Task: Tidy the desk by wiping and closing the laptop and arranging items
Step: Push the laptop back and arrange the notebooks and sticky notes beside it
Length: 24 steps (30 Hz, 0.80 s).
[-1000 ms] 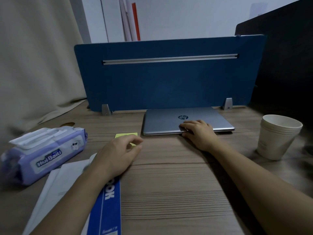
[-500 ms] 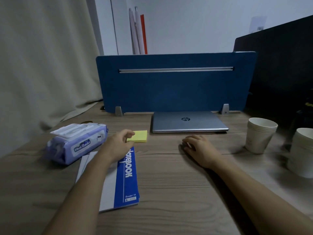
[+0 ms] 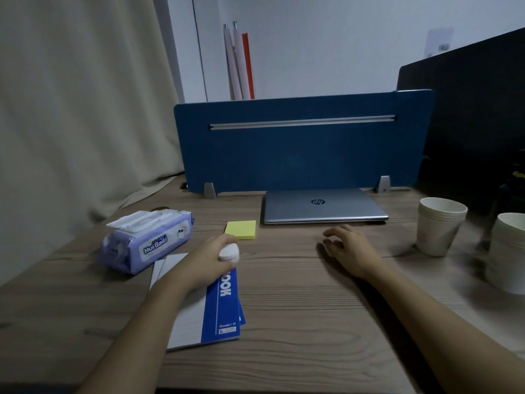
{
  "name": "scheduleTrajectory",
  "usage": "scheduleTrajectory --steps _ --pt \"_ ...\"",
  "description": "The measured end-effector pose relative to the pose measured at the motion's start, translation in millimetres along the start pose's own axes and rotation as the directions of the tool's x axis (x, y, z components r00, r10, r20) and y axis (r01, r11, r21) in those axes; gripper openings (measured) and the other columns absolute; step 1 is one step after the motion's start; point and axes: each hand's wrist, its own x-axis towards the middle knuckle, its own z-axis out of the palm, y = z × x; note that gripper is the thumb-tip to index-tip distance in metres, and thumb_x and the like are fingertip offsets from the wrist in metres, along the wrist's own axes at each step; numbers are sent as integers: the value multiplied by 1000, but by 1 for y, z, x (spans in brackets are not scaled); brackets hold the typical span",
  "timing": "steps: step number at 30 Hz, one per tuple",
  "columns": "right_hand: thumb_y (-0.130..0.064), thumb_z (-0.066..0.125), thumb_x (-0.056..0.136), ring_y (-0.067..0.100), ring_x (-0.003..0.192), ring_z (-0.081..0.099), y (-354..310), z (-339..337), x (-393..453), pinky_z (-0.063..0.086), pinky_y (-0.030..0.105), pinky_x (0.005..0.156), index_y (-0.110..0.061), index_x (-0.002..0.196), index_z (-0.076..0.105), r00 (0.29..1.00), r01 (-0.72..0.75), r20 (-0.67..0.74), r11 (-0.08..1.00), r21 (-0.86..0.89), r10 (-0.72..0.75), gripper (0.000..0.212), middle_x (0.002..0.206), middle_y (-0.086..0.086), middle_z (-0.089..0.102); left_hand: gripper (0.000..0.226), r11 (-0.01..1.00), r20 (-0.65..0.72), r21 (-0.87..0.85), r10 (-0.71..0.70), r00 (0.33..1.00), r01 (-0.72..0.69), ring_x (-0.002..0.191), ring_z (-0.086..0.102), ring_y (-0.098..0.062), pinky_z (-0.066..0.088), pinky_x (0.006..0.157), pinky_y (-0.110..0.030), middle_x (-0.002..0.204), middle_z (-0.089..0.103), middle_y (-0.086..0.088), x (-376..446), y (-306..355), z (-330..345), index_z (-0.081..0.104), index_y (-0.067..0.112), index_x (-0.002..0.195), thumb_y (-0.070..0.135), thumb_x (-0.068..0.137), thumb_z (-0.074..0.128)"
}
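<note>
Taking the closed silver laptop as the landmark, well to its left lies a purple pack of wet wipes, its white flip lid shut, so what is inside cannot be seen. Just in front of the pack, nearer the person, a blue-and-white notebook lies flat on the wooden desk. The left hand hovers over the notebook's far end, fingers curled round a small white rounded object; what that object is cannot be told. Just left of the laptop's front corner sits a yellow pad of sticky notes, apart from the hand. The laptop itself lies shut against the foot of the blue divider panel. In front of the laptop, the right hand rests on the desk with fingers loosely bent, holding nothing. To the laptop's right stands a stack of paper cups, upright, the inside of the top one not visible. Farther right, at the frame edge, stands a second pale cup, blurred.
</note>
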Motion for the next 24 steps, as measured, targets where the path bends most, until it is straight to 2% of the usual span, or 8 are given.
scheduleTrajectory --steps 3,6,13,17,19,20,22,24 --pt "-30 52 96 26 116 51 4 -1 5 45 43 97 -18 124 61 1000 8 5 996 -84 -8 32 131 5 55 44 991 9 100 91 996 -91 100 58 -8 48 73 -24 120 56 9 14 24 15 48 42 124 30 87 68" --pt "-33 48 96 25 121 45 5 0 10 43 43 97 -22 126 58 999 40 -8 980 -193 -42 33 132 3 54 52 970 5 144 195 981 -194 110 54 -11 45 86 -27 130 55 7 33 48 32 50 34 134 29 86 68" --pt "-29 47 95 24 120 45 17 3 32 39 41 97 -23 125 56 995 37 -81 956 -290 -63 32 129 1 56 58 956 80 150 241 967 -250 114 55 -13 46 100 -38 137 52 7 71 70 70 48 35 136 30 84 73" --pt "-28 47 95 23 117 46 25 8 48 38 42 96 -24 124 56 992 46 -100 953 -298 -80 31 126 0 57 64 967 105 52 242 964 -249 119 53 -9 45 104 -38 137 53 10 80 62 72 48 37 138 36 81 76" --pt "-26 47 94 24 115 47 26 10 54 39 42 94 -23 121 57 990 40 -116 953 -299 -78 29 123 1 58 67 974 68 -11 228 971 -228 126 48 -7 40 107 -35 140 51 14 84 60 62 47 38 138 45 78 77" --pt "-25 47 93 25 114 47 27 11 57 39 42 93 -23 119 58 989 35 -125 954 -298 -76 28 122 2 58 65 975 19 1 224 974 -224 129 45 -8 38 108 -34 141 51 13 87 59 54 48 38 137 49 79 75" --pt "-24 48 92 25 112 48 28 12 61 38 42 91 -23 117 58 987 32 -143 957 -289 -76 27 120 2 59 64 969 -58 136 214 975 -204 134 39 -13 36 109 -37 143 48 9 94 54 37 47 36 138 56 81 68" --pt "-24 49 92 24 112 48 29 13 63 38 42 91 -24 117 58 986 33 -149 960 -278 -77 27 119 1 59 72 951 -41 275 159 986 -142 138 34 -19 35 110 -44 149 40 4 102 43 20 42 35 142 60 80 67"
